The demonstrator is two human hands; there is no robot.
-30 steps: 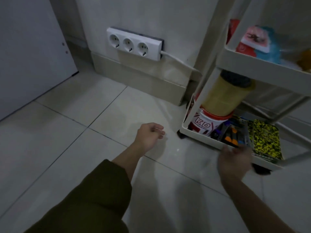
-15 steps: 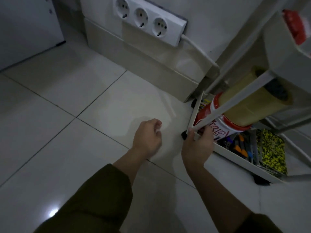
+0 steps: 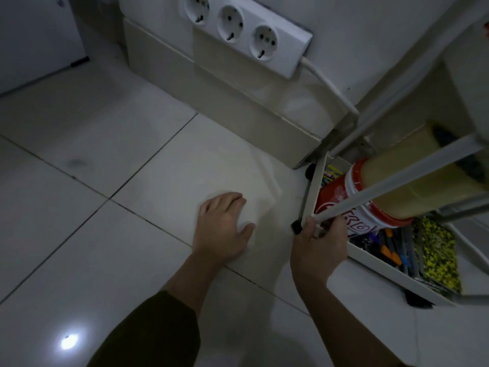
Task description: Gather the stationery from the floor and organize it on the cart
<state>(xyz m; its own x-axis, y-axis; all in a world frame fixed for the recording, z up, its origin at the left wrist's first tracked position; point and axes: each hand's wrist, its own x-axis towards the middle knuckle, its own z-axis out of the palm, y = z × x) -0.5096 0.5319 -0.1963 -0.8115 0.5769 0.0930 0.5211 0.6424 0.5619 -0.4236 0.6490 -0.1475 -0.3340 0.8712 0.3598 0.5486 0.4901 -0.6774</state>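
The white cart [image 3: 375, 263] stands at the right against the wall. Its bottom tray holds a red and white can [image 3: 336, 197] with a roll of yellowish tape [image 3: 412, 186] on top, several pens [image 3: 391, 247] and a yellow and black patterned notebook [image 3: 439, 258]. My right hand [image 3: 317, 247] grips the near left corner of that tray, where a post rises. My left hand [image 3: 222, 229] rests palm down on the floor tile, fingers spread, holding nothing. I see no stationery on the floor tiles in view.
A white triple socket strip [image 3: 243, 33] is fixed to the wall above a beige skirting [image 3: 219, 86], with its cable [image 3: 333, 88] running down behind the cart. A white door [image 3: 34, 35] is at the far left. A light glare [image 3: 69, 341] shows on the tile.
My right hand moved from the pens to the tray's left corner and took hold of it. My left hand opened and came down flat on the floor. The view came closer and lower.
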